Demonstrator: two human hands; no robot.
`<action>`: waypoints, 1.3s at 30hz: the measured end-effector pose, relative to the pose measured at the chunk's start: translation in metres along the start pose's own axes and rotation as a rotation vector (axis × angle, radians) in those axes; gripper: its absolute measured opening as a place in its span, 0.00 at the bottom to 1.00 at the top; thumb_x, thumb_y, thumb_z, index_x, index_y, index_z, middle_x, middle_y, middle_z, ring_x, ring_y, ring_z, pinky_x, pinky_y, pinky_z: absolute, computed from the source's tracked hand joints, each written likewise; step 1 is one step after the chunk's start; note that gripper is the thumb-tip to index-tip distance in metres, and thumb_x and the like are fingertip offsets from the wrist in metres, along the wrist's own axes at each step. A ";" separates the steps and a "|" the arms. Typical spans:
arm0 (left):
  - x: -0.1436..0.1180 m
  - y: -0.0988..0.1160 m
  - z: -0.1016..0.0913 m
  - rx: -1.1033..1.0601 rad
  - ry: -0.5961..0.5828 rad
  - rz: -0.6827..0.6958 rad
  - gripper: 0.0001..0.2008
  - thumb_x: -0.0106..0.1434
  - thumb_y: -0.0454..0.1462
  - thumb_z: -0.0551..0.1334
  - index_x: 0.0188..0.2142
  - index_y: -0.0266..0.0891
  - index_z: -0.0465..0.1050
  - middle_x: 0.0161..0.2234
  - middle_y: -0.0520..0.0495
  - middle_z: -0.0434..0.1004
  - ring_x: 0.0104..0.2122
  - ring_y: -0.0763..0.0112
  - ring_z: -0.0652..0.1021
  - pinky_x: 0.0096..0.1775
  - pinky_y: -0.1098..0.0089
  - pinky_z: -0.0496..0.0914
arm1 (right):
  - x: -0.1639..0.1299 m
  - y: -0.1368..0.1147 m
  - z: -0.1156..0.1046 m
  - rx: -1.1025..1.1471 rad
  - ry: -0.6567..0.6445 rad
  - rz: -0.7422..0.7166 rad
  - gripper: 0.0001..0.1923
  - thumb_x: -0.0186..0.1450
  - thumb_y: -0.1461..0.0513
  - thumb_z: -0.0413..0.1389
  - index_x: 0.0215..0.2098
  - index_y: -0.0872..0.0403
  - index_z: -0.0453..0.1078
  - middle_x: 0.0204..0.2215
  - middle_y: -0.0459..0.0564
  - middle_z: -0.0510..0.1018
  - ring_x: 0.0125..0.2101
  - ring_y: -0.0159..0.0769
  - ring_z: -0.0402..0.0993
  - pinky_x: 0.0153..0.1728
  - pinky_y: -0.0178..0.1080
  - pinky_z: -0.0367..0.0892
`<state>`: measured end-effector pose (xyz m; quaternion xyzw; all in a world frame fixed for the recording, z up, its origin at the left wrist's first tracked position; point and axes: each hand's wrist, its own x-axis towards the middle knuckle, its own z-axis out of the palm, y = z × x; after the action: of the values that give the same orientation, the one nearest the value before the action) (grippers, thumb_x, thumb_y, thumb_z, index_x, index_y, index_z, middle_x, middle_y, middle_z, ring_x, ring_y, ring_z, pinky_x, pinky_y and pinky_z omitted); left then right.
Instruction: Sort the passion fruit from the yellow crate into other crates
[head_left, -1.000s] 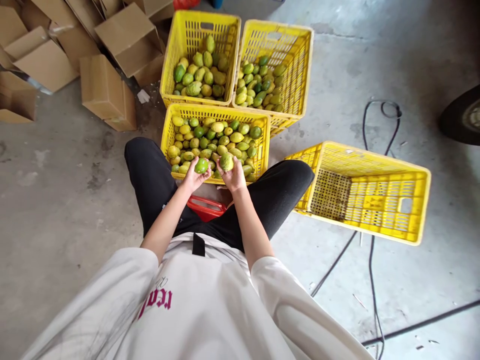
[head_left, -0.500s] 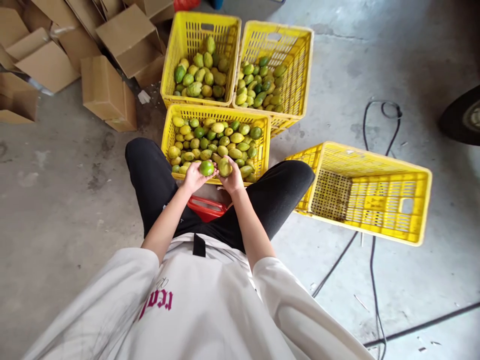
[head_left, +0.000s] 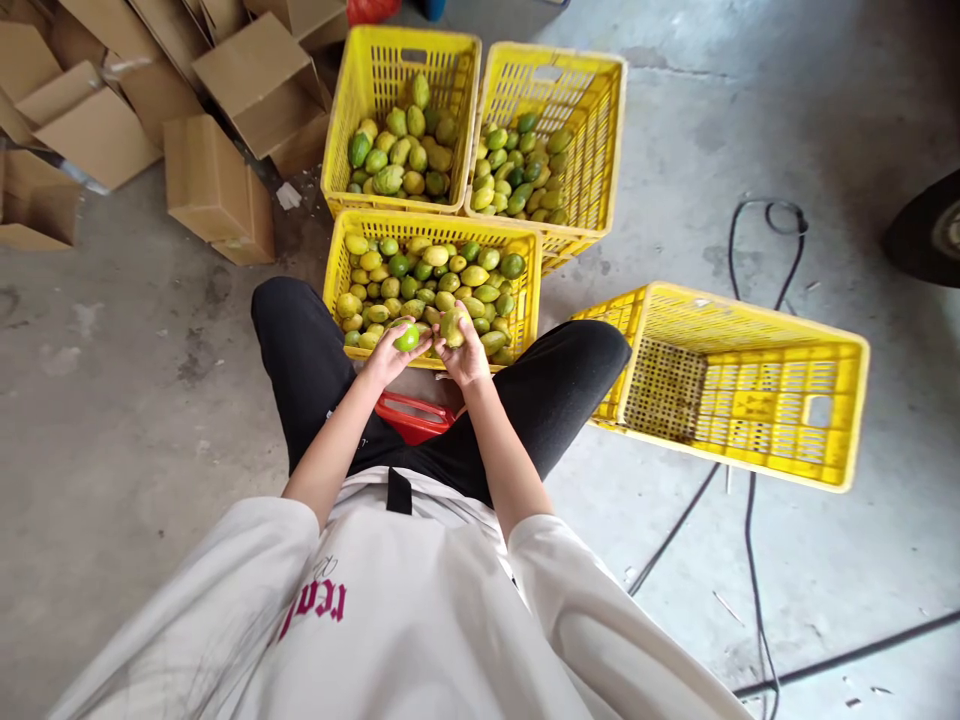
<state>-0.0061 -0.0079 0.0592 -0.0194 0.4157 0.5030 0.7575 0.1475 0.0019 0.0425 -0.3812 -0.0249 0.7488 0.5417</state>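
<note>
My left hand [head_left: 388, 356] is closed round a bright green lemon [head_left: 406, 337], which shows on top between thumb and fingers. In my right hand [head_left: 466, 358] is a duller yellow-green lemon [head_left: 453, 326], gripped by the fingers and thumb. Both hands are close together, their fingertips almost meeting, above the near edge of a yellow plastic crate [head_left: 531, 290]. Many green and yellow lemons [head_left: 421, 270] lie loose inside that crate, between my knees.
Two more yellow crates, left [head_left: 375, 60] and right [head_left: 600, 150], stand behind with fruit inside. Another yellow crate [head_left: 787, 400] is by my right knee. Cardboard boxes [head_left: 206, 180] pile up at the upper left. Black cable [head_left: 754, 560] crosses the floor, and a wheel [head_left: 922, 235] stands far right.
The lemon in my right hand has been turned and raised slightly, with the fingers shifted round it. My left hand has tilted its green lemon a little to the left.
</note>
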 end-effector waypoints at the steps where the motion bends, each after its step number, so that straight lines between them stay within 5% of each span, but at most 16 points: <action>1: -0.001 0.000 0.000 0.006 -0.016 -0.001 0.07 0.71 0.29 0.62 0.38 0.38 0.78 0.36 0.47 0.84 0.45 0.65 0.87 0.51 0.66 0.81 | 0.000 -0.001 0.000 0.005 0.000 -0.007 0.21 0.63 0.62 0.64 0.53 0.41 0.70 0.40 0.38 0.83 0.34 0.30 0.83 0.29 0.27 0.76; 8: 0.001 -0.002 0.006 0.135 0.079 -0.054 0.07 0.74 0.31 0.61 0.38 0.37 0.76 0.30 0.49 0.81 0.27 0.78 0.81 0.35 0.79 0.78 | -0.002 0.002 -0.004 -0.165 -0.071 -0.020 0.25 0.54 0.65 0.72 0.47 0.44 0.72 0.37 0.39 0.79 0.33 0.32 0.81 0.29 0.30 0.76; 13: -0.002 0.002 0.010 -0.044 0.083 -0.102 0.18 0.79 0.43 0.53 0.43 0.35 0.78 0.33 0.43 0.83 0.40 0.63 0.87 0.50 0.60 0.83 | 0.001 0.004 -0.006 -0.222 -0.045 -0.085 0.27 0.55 0.66 0.71 0.49 0.43 0.70 0.43 0.38 0.78 0.35 0.30 0.79 0.33 0.32 0.75; 16: -0.001 0.003 0.011 -0.097 0.113 -0.060 0.17 0.76 0.37 0.51 0.45 0.33 0.79 0.34 0.41 0.83 0.48 0.59 0.86 0.56 0.55 0.81 | 0.005 0.005 -0.008 -0.242 0.119 -0.055 0.26 0.56 0.68 0.68 0.50 0.43 0.71 0.42 0.38 0.77 0.35 0.29 0.76 0.33 0.30 0.74; 19: 0.004 0.003 0.008 -0.125 0.263 0.001 0.12 0.75 0.35 0.55 0.43 0.35 0.78 0.34 0.44 0.81 0.45 0.64 0.85 0.54 0.61 0.82 | 0.005 0.008 -0.011 -0.174 0.386 0.078 0.16 0.62 0.67 0.63 0.46 0.45 0.71 0.38 0.38 0.76 0.32 0.29 0.74 0.32 0.29 0.73; 22: 0.009 0.003 0.003 -0.148 0.429 0.075 0.06 0.74 0.35 0.60 0.38 0.39 0.74 0.35 0.49 0.79 0.39 0.72 0.82 0.48 0.70 0.83 | 0.004 0.008 -0.011 -0.095 0.492 0.187 0.03 0.69 0.63 0.55 0.41 0.48 0.67 0.32 0.41 0.72 0.29 0.32 0.72 0.31 0.33 0.75; 25: 0.011 0.004 -0.002 -0.154 0.510 0.119 0.06 0.72 0.36 0.63 0.36 0.42 0.70 0.34 0.52 0.75 0.35 0.75 0.78 0.40 0.76 0.81 | 0.018 0.001 0.009 -0.058 0.433 0.237 0.03 0.72 0.61 0.50 0.39 0.48 0.64 0.32 0.47 0.73 0.30 0.38 0.75 0.33 0.41 0.80; 28: 0.011 0.003 -0.005 -0.153 0.544 0.136 0.07 0.70 0.35 0.65 0.34 0.42 0.68 0.34 0.52 0.71 0.34 0.75 0.76 0.37 0.77 0.79 | 0.054 -0.024 0.057 -0.015 0.293 0.194 0.10 0.72 0.57 0.47 0.46 0.49 0.68 0.39 0.52 0.78 0.39 0.44 0.80 0.42 0.51 0.83; 33: 0.009 -0.001 -0.009 -0.130 0.560 0.151 0.09 0.70 0.33 0.62 0.32 0.42 0.66 0.35 0.52 0.70 0.34 0.75 0.74 0.40 0.75 0.80 | 0.105 -0.083 0.138 0.154 -0.037 -0.151 0.30 0.74 0.57 0.44 0.72 0.53 0.57 0.52 0.56 0.77 0.57 0.43 0.80 0.55 0.54 0.80; 37: 0.009 0.001 -0.008 -0.100 0.530 0.138 0.09 0.71 0.34 0.59 0.32 0.42 0.66 0.35 0.50 0.69 0.35 0.72 0.75 0.39 0.71 0.81 | 0.073 -0.092 0.120 0.117 -0.101 -0.223 0.24 0.74 0.61 0.46 0.66 0.50 0.67 0.55 0.52 0.81 0.59 0.38 0.81 0.58 0.48 0.78; 39: 0.017 0.005 0.002 -0.083 0.484 0.150 0.07 0.70 0.36 0.59 0.34 0.42 0.67 0.36 0.49 0.70 0.37 0.70 0.77 0.40 0.69 0.82 | 0.038 -0.073 0.086 0.125 0.086 -0.119 0.19 0.73 0.64 0.46 0.56 0.51 0.74 0.50 0.51 0.84 0.52 0.35 0.84 0.52 0.39 0.81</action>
<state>-0.0060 0.0082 0.0516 -0.1394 0.5639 0.5553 0.5951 0.1494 0.0955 0.1159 -0.3763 0.0225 0.6985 0.6083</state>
